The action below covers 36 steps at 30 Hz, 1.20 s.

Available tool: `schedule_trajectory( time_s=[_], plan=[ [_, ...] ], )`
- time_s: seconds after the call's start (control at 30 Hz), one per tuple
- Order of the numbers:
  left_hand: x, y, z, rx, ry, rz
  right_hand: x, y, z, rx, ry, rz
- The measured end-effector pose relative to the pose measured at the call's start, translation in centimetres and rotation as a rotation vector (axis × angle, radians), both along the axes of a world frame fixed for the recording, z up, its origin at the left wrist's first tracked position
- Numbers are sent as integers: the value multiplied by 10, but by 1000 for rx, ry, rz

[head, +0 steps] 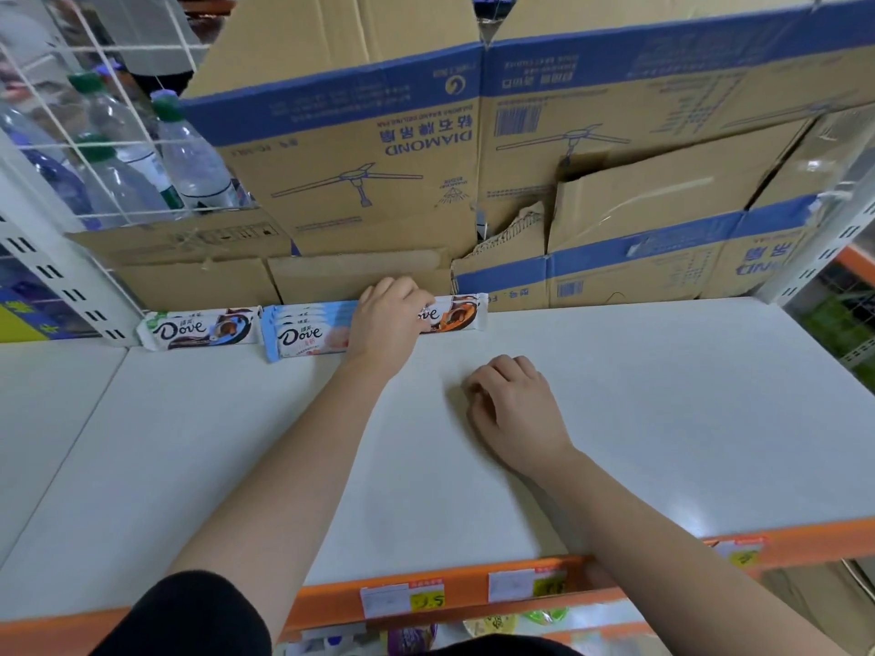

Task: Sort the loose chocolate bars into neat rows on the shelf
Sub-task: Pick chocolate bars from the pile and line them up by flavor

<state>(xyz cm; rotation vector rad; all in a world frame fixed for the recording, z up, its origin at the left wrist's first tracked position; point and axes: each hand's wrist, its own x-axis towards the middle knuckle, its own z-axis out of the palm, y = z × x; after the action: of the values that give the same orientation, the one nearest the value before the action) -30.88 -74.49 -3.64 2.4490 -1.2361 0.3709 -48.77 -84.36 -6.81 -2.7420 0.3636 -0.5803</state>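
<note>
Nearest, along the shelf's (663,419) front edge, orange price tags (428,600) hang. Farther in, mid-surface, the right hand (513,409) rests loosely curled, grasping nothing. At the back edge, the left hand (386,324) lies palm-down over the seam between the light-blue Dove stack (308,331) and the orange Dove bars (457,314) — whether it pinches a bar I cannot tell. Green Dove bars (199,329) sit toward the back-left corner. Best to nudge each stack flush against the cardboard boxes (360,182), ends aligned — gently.
</note>
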Motion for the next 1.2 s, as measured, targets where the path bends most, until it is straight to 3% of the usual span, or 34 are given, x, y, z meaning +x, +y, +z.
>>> schedule_trajectory(
  time_s=[0.17,0.37,0.73,1.0,1.2],
  plan=[
    [0,46,-9,-159,-107,35,20,11,-1,56,-41,82],
    [14,135,-15,-125,-118,215,74,63,12,59,-64,257],
    [80,375,-15,-119,-52,497,210,269,19,38,-150,555],
    [139,538,1,-94,43,570,308,434,26,35,28,540],
    [179,605,-5,-131,82,573,357,488,18,6,149,395]
  ],
)
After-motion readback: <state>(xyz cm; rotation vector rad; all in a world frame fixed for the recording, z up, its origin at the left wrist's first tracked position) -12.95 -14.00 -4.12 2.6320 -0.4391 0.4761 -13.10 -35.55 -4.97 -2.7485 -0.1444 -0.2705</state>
